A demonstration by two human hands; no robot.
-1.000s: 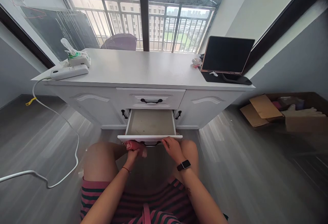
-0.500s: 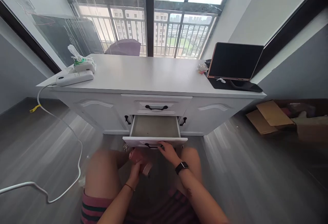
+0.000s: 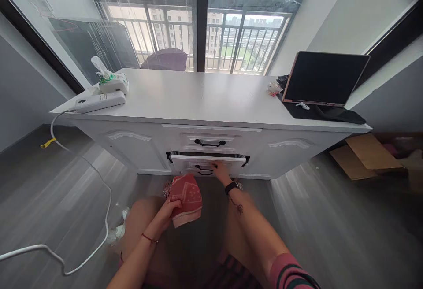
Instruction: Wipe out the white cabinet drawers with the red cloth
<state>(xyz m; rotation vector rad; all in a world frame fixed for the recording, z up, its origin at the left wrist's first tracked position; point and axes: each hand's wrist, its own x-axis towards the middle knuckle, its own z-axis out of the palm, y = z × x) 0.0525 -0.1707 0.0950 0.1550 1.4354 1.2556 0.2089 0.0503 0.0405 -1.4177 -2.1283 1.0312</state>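
Note:
My left hand (image 3: pixel 168 212) is closed on the edge of a red patterned cloth item (image 3: pixel 187 195) with a pale pink band along its lower end. It hangs in front of the white cabinet, between my knees. My right hand (image 3: pixel 221 172) reaches to the front of a lower drawer (image 3: pixel 180 162), its fingers curled at the right end of the black drawer handle (image 3: pixel 202 167). The drawer sticks out slightly, with a narrow dark gap along its top. Above it, another drawer with a black handle (image 3: pixel 209 142) is closed.
On the cabinet top (image 3: pixel 198 97) stand a tissue pack (image 3: pixel 114 83), a white power strip (image 3: pixel 100 102) and a monitor (image 3: pixel 325 79). A white cable (image 3: pixel 106 218) runs over the floor at left. A cardboard box (image 3: pixel 370 157) lies at right.
The drawer has gone from well pulled out to nearly closed, my right hand moving forward with it. My left hand has shifted left, and the red cloth item now shows more fully.

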